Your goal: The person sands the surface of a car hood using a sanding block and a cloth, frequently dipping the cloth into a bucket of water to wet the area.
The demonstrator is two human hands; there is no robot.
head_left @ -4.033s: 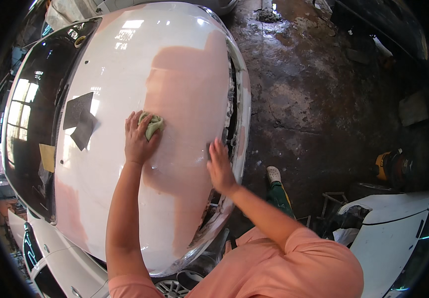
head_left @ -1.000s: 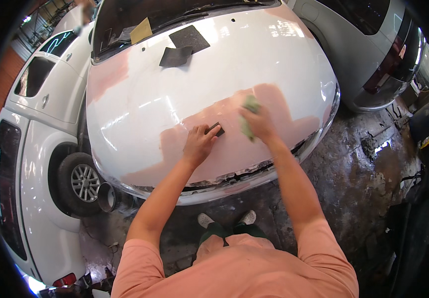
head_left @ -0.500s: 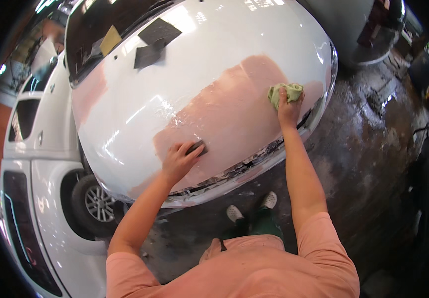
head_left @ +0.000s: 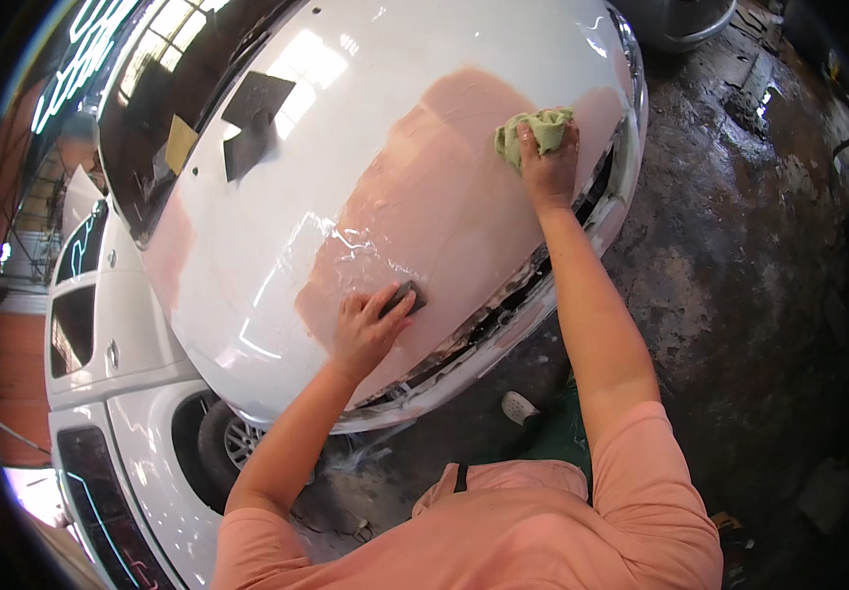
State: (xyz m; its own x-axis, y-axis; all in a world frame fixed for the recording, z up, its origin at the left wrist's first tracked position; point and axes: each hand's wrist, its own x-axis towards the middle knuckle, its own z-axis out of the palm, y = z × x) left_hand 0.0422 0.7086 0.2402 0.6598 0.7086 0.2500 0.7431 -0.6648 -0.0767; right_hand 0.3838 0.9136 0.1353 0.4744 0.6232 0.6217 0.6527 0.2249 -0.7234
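We note the pink patch [head_left: 434, 177] on the white hood [head_left: 257, 236] slants lengthwise up-right from the left hand [head_left: 365, 332], gripping a dark pad [head_left: 409, 295], toward the right hand [head_left: 550, 179], clutching a green cloth [head_left: 532, 134].

No readable text, labels, brands, numbers or signs.
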